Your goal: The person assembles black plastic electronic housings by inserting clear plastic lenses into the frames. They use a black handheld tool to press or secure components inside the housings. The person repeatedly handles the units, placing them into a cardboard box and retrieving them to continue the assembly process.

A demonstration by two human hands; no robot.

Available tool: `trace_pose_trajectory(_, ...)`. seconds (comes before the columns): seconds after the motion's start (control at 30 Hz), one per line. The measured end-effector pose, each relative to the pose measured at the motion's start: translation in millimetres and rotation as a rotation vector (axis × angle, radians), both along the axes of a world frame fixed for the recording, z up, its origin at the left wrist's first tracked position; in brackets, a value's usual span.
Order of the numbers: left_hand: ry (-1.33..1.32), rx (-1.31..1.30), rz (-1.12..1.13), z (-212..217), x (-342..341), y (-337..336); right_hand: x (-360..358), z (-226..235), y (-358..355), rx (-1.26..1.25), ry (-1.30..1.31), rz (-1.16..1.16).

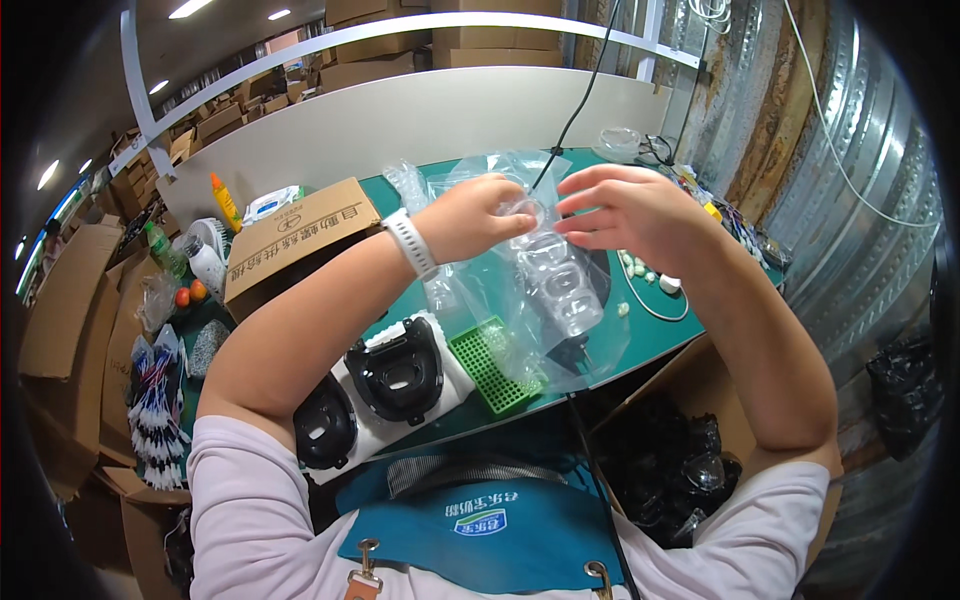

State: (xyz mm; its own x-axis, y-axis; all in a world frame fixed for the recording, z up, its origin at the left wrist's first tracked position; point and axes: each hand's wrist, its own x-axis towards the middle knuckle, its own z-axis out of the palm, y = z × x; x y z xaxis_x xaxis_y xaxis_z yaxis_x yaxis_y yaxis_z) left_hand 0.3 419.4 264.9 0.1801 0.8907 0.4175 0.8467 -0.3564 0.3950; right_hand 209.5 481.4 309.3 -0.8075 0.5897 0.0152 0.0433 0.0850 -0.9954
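A clear plastic bag (478,300) lies across the green tabletop, with a stack of clear moulded plastic pieces (565,285) in it. My left hand (478,218), a pale watch band on its wrist, is closed in a pinch on the bag's far end. Close beside it, my right hand (630,215) is held over the stack with its fingers stretched and apart. Whether its thumb touches the plastic is hidden. Nearer me, a green perforated basket (490,372) sits partly under the bag. Two black moulded housings (398,372) rest on white padding left of the basket.
An open cardboard box (300,240) stands at the left, near a yellow-orange bottle (225,203) and bundled wires (158,410). Small pale pieces (640,270) lie right of the stack. A black cable (585,100) hangs down over the table. Below right, a carton holds black parts (665,470).
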Motion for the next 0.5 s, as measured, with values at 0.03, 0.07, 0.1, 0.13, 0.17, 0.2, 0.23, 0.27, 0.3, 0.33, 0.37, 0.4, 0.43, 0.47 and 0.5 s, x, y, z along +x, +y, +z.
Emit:
trace_pose_trajectory(0.03, -0.118, -0.035, -0.024, 4, -3, -8, 9, -5, 9, 0.131, 0.046, -0.014)
trace_pose_trajectory(0.07, -0.242, -0.068, -0.065, 7, -4, -13, 19, -15, 23, 0.268, 0.084, -0.045)
trace_pose_trajectory(0.1, -0.366, -0.103, -0.105, 8, -7, -16, 26, -28, 36, 0.404, 0.119, -0.073)
trace_pose_trajectory(0.13, -0.536, -0.185, -0.184, 6, -11, -16, 31, -46, 42, 0.254, 0.200, -0.066)
trace_pose_trajectory(0.17, -0.699, -0.273, -0.244, 6, -17, -19, 27, -68, 42, 0.092, 0.327, -0.024)
trace_pose_trajectory(0.2, -0.863, -0.360, -0.307, 5, -20, -20, 16, -90, 37, -0.067, 0.452, 0.018)
trace_pose_trajectory(0.23, -0.979, -0.410, -0.340, -2, -20, -18, 7, -112, 30, -0.228, 0.574, 0.058)
trace_pose_trajectory(0.27, -1.091, -0.456, -0.360, -10, -22, -20, -3, -134, 23, -0.302, 0.643, 0.140)
trace_pose_trajectory(0.3, -1.202, -0.505, -0.396, -18, -21, -18, -9, -150, 12, -0.364, 0.710, 0.209)
trace_pose_trajectory(0.33, -1.258, -0.496, -0.322, -27, -17, -16, -14, -159, -11, -0.482, 0.827, 0.146)
trace_pose_trajectory(0.37, -1.294, -0.540, -0.322, -30, -13, -19, -18, -162, -32, -0.604, 0.942, 0.089)
trace_pose_trajectory(0.4, -1.337, -0.586, -0.337, -37, -9, -17, -16, -163, -42, -0.636, 0.982, 0.105)
trace_pose_trajectory(0.43, -1.385, -0.632, -0.331, -42, -5, -21, -16, -164, -53, -0.687, 1.020, 0.130)
trace_pose_trajectory(0.47, -1.430, -0.659, -0.245, -41, 4, -24, -18, -166, -54, -0.767, 1.058, 0.169)
trace_pose_trajectory(0.5, -1.188, -0.582, -0.360, -49, 3, -19, -20, -167, -55, -0.848, 1.093, 0.206)
